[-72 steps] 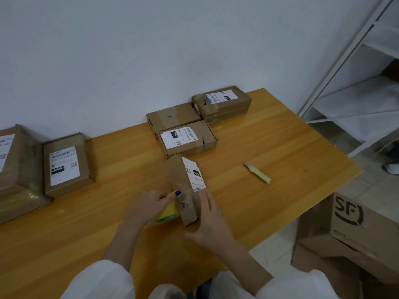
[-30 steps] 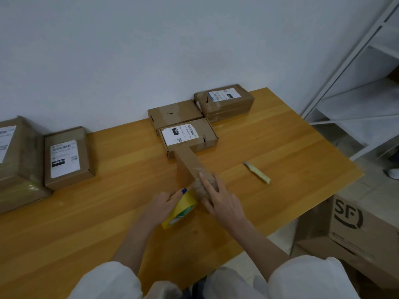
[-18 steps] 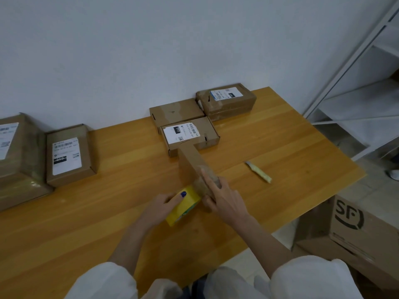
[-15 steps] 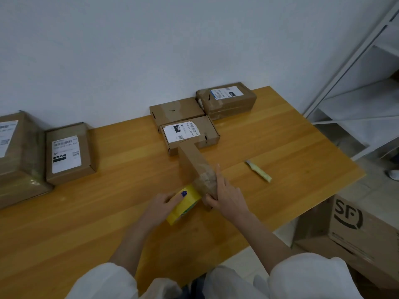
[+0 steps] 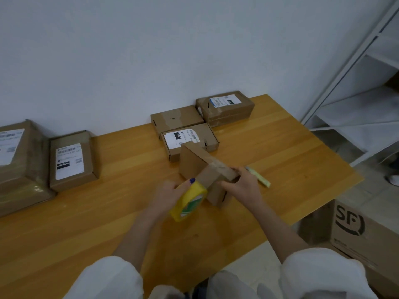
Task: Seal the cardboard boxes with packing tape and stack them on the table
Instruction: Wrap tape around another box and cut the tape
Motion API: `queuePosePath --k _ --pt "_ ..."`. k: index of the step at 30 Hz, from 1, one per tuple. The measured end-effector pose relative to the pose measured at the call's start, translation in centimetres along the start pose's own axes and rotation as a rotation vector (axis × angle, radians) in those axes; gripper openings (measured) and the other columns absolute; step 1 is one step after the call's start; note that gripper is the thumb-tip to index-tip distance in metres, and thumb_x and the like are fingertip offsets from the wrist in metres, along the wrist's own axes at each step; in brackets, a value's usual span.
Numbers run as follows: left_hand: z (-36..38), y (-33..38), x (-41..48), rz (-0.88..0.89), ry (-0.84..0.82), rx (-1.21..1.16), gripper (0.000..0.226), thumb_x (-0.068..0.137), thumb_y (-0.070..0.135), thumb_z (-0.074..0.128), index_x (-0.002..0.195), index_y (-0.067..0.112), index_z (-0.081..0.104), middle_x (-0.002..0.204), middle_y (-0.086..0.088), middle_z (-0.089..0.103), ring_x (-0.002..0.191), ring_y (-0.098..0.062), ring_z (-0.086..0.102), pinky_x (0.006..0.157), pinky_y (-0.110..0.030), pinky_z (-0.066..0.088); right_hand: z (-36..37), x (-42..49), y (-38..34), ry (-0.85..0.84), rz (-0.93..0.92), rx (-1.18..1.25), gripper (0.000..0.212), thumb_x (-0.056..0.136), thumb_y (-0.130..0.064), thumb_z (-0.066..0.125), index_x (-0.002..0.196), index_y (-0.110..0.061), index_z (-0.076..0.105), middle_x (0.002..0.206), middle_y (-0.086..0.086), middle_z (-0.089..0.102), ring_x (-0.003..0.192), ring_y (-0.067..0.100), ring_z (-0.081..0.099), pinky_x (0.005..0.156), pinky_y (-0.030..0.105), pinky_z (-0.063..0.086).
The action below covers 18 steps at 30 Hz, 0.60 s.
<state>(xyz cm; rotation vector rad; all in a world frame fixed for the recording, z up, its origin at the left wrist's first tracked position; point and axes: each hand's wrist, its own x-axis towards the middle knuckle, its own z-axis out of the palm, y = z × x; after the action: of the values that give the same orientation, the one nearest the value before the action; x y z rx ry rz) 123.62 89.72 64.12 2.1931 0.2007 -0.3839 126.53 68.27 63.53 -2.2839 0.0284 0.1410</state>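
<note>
A small cardboard box [image 5: 194,165] stands on its edge on the wooden table [image 5: 269,147], near the front. A strip of clear tape runs over its near end. My left hand [image 5: 170,194] grips a yellow roll of packing tape [image 5: 189,201] against the box's left face. My right hand [image 5: 243,184] holds the box's near right corner, fingers curled over the taped top edge.
Three sealed boxes [image 5: 190,137] lie at the back centre by the wall, with two more [image 5: 71,158] at the left. A pale green knife [image 5: 259,176] lies right of my right hand. A big carton [image 5: 362,234] stands on the floor, a white shelf [image 5: 367,100] beyond.
The box was turned so its label faces away. My left hand drew the tape roll down the left face, while my right hand slid from pressing the top to holding the near right corner.
</note>
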Motion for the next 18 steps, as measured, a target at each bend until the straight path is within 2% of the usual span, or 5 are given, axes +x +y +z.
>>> queuePosePath --k 3,6,9,15,18 --pt "-2.4 2.6 -0.9 0.052 0.007 -0.354 0.031 0.093 0.045 0.044 0.072 0.023 0.049 0.073 0.006 0.049 0.068 -0.009 0.047 0.063 -0.014 0.038 -2.5 1.4 -2.5 0.168 0.033 0.259 0.057 0.072 -0.033 0.083 0.119 -0.012 0.058 0.094 -0.013 0.058 0.089 0.003 0.057 0.069 0.014 0.051" --pt "-4.4 4.3 -1.1 0.122 0.025 -0.632 0.02 0.084 0.05 0.058 0.091 0.031 0.059 0.102 0.006 0.061 0.098 -0.014 0.057 0.095 -0.032 0.044 -4.2 2.5 -5.2 0.298 0.012 0.423 0.067 0.069 -0.052 0.079 0.121 -0.017 0.057 0.109 -0.006 0.063 0.103 0.014 0.061 0.083 0.036 0.056" --pt "-5.9 5.9 -0.8 0.281 0.022 -0.665 0.034 0.066 0.059 0.066 0.091 0.036 0.071 0.098 0.004 0.071 0.097 -0.017 0.064 0.086 -0.032 0.05 -5.1 2.7 -7.5 0.371 -0.073 0.498 0.055 0.079 -0.055 0.069 0.116 -0.019 0.052 0.106 -0.005 0.062 0.096 0.012 0.062 0.079 0.038 0.056" --pt "-6.4 9.3 -1.8 0.411 0.103 -0.591 0.014 0.095 0.028 0.052 0.088 0.024 0.064 0.071 0.013 0.07 0.064 0.0 0.065 0.059 -0.013 0.049 -5.5 3.7 -10.3 0.549 -0.151 0.554 0.047 0.09 -0.041 0.063 0.119 -0.008 0.047 0.092 -0.009 0.056 0.075 -0.002 0.053 0.059 0.012 0.044" --pt "-5.6 9.3 -1.4 0.398 0.178 -0.449 0.056 0.086 0.057 0.054 0.082 0.002 0.061 0.069 -0.013 0.061 0.062 -0.023 0.058 0.058 -0.032 0.043 -5.9 4.3 -10.6 0.601 -0.166 0.58 0.053 0.089 -0.045 0.062 0.122 -0.006 0.046 0.096 -0.005 0.056 0.082 0.006 0.056 0.064 0.016 0.045"
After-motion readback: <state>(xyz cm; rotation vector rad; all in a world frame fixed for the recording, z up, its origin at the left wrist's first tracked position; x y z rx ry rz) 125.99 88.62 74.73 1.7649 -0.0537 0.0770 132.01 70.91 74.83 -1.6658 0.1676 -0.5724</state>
